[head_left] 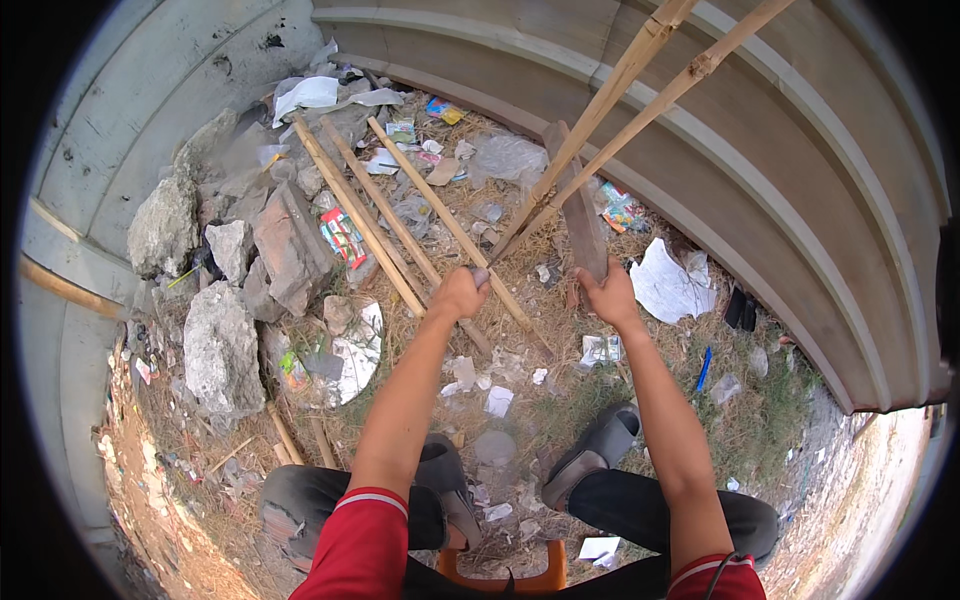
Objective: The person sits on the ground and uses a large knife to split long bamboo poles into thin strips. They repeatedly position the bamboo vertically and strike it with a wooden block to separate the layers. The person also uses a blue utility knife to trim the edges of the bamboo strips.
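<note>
My left hand [460, 292] is closed around the grey, rounded handle of a thin dark tool, maybe a knife. The tool reaches up to the lower ends of two bamboo strips [612, 92], [672, 92], which meet near it and spread apart upward to the right; whether they join there I cannot tell. In my right hand [608, 294] is the lower end of a flat wooden board [584, 228], which slants up behind the bamboo. Three more bamboo strips [362, 215], [385, 210], [455, 230] lie on the ground beyond and beside my left hand.
Broken concrete and stones [222, 345] are heaped at the left. Corrugated metal sheets [800, 200] curve along the far and right sides, with a pale wall [110, 130] at left. Paper and plastic scraps [672, 282], a blue pen [704, 368] and an orange stool [548, 568] surround my sandalled feet.
</note>
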A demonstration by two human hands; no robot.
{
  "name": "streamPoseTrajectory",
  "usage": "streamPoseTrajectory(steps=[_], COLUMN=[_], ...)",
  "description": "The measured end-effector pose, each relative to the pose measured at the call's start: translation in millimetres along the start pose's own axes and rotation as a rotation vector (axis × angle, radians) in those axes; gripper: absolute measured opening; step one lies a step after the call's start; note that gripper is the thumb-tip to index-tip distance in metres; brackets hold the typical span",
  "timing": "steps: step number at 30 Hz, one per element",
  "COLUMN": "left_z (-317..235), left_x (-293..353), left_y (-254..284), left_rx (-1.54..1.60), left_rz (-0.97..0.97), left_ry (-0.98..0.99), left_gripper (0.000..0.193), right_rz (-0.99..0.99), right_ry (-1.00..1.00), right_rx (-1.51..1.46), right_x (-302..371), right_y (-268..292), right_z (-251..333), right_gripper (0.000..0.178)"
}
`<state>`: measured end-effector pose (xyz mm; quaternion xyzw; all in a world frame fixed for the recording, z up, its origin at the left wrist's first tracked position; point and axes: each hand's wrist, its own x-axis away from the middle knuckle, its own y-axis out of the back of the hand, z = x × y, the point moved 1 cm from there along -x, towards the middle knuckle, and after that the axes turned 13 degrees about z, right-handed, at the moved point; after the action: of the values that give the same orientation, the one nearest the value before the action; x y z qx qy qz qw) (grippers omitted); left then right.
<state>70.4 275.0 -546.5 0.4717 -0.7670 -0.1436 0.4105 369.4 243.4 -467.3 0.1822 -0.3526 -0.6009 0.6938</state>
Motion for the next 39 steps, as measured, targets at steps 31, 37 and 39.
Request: streamPoseTrajectory(steps=[31,37,39], left_z=[35.9,8.7,-3.6], left_x=[186.1,276.0,314.1], left_y=[-15.8,26.3,38.5], left_rx=[1.150,1.202,1.235], left_rz=[-0.250,-0.488,-0.476], left_ry=[0.123,0.067,-0.014], left_gripper=[0.037,0.037,0.036], right_rz=[-0.672,-0.532,-0.495], right_ry=[0.418,0.526,0.513], right_rx=[-1.144,-0.697,-0.535], right_x=[96.0,145.5,143.7], right_y=[116.8,129.3,114.4], right_z=[-4.2,61.4,75.2], right_gripper=[0.032,0.029,0.027])
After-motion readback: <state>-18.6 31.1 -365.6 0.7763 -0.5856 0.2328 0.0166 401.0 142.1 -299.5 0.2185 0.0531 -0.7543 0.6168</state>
